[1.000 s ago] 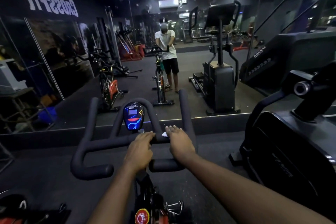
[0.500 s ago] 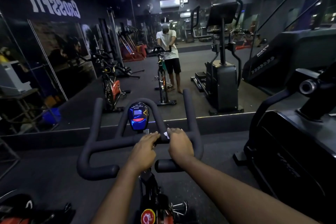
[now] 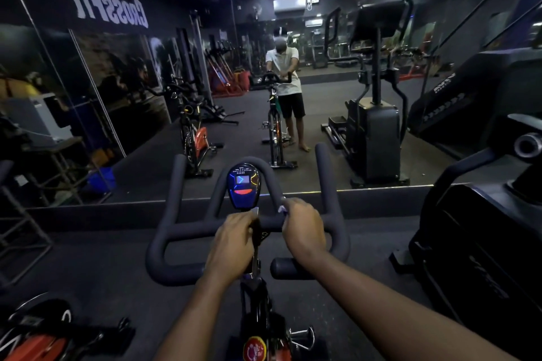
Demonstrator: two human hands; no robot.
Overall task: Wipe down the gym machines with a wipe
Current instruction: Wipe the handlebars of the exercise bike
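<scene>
A spin bike's black padded handlebar (image 3: 181,228) fills the middle of the view, with a small glowing console (image 3: 243,184) at its centre. My left hand (image 3: 231,246) rests curled over the crossbar just below the console. My right hand (image 3: 303,227) grips the crossbar to the right of the console, with a pale wipe (image 3: 282,208) showing only as a small edge by its fingertips. The rest of the wipe is hidden under that hand.
A wall mirror (image 3: 308,126) stands just ahead and reflects a person at the bike. A large black machine (image 3: 484,243) stands close on the right. Another bike's orange part (image 3: 35,343) shows at the lower left. Dark rubber floor (image 3: 102,272) lies all around.
Both hands have slid apart along the crossbar. The right hand with the wipe moved right, the left hand drew back under the console.
</scene>
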